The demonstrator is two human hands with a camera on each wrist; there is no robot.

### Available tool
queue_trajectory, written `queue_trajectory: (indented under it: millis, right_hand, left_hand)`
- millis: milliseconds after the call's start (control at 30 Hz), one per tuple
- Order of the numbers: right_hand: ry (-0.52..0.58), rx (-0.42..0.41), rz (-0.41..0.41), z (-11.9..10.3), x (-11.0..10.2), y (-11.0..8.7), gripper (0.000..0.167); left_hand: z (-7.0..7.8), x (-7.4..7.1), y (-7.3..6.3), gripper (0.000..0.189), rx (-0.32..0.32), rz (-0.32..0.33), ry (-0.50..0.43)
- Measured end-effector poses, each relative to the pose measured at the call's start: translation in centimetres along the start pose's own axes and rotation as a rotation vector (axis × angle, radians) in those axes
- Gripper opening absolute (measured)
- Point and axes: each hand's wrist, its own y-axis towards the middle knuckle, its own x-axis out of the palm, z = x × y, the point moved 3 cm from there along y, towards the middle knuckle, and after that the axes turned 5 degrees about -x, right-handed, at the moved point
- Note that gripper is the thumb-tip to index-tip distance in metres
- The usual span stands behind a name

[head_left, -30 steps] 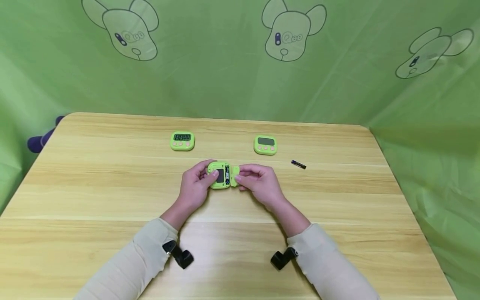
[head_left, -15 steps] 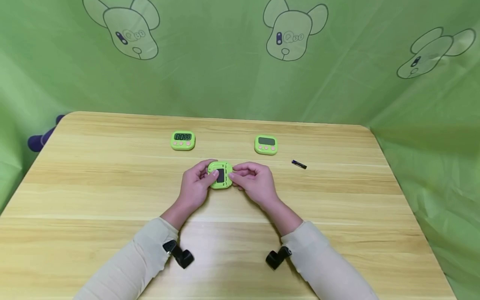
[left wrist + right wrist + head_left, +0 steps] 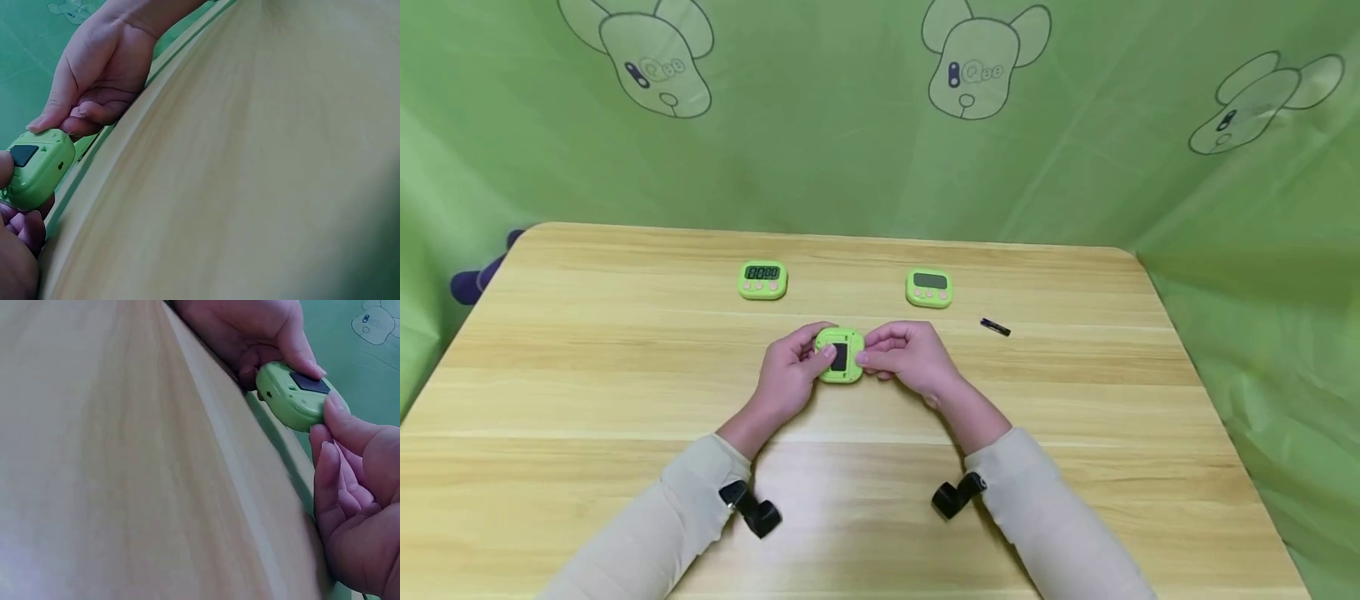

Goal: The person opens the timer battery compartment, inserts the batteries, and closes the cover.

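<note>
A green kitchen timer (image 3: 849,340) is held back side up above the table, its dark square pad showing. My left hand (image 3: 785,372) grips its left side, thumb across the back. At the right edge, my right hand (image 3: 916,360) pinches the timer with thumb and fingers. The battery cover lies over the compartment, so the battery inside is hidden. In the right wrist view the timer (image 3: 287,400) sits between both hands; the left wrist view shows it (image 3: 45,172) too, with its rounded side facing the camera.
Behind the hands lie two more green timers face up: the left one (image 3: 763,281) displays digits, the right one (image 3: 928,288) has a blank screen. A loose dark battery (image 3: 996,327) lies to the right. Green curtain (image 3: 820,150) hangs behind the wooden table (image 3: 865,517).
The right hand has moved left, bringing the battery cover from beside the timer onto its compartment. The battery seen inside earlier is now covered. The left hand keeps its grip.
</note>
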Motion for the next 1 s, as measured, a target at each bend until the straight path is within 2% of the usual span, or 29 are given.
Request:
queue_trajectory:
  millis: [133,300,367,433,567,633,700,833,1000]
  right_hand:
    - [-0.027,0.039,-0.027,-0.2,-0.1,0.2,0.023]
    - [-0.039,0.021,-0.022,-0.4,0.1,0.2,0.023]
    - [-0.034,-0.023,0.006,-0.2,0.3,0.2,0.024]
    - [-0.028,-0.107,0.036,-0.1,0.6,0.1,0.029]
    - [-0.033,-0.284,0.043,0.1,1.5,-0.1,0.054]
    - [-0.050,-0.338,0.030,0.1,1.9,-0.2,0.067]
    - [-0.067,-0.371,0.035,0.1,2.1,-0.3,0.071]
    - [-0.048,-0.430,0.050,0.1,2.1,-0.4,0.060]
    - [-0.007,-0.404,0.032,0.1,2.1,-0.2,0.037]
  left_hand:
    - [0.0,-0.1,-0.1,0.028,0.021,-0.018,0.005]
    - [0.0,-0.1,0.0,0.027,0.029,-0.013,0.022]
    - [0.0,-0.1,0.1,0.028,0.025,0.012,0.030]
    - [0.0,0.0,0.2,0.032,0.021,0.047,0.018]
    - [-0.2,0.1,0.2,0.037,0.012,0.117,-0.027]
    - [-0.2,0.1,0.2,0.036,0.006,0.129,-0.044]
    - [-0.2,0.1,0.2,0.034,0.000,0.128,-0.056]
    - [-0.1,-0.1,0.2,0.032,-0.002,0.130,-0.085]
    - [0.1,-0.5,0.3,0.035,0.059,0.147,-0.107]
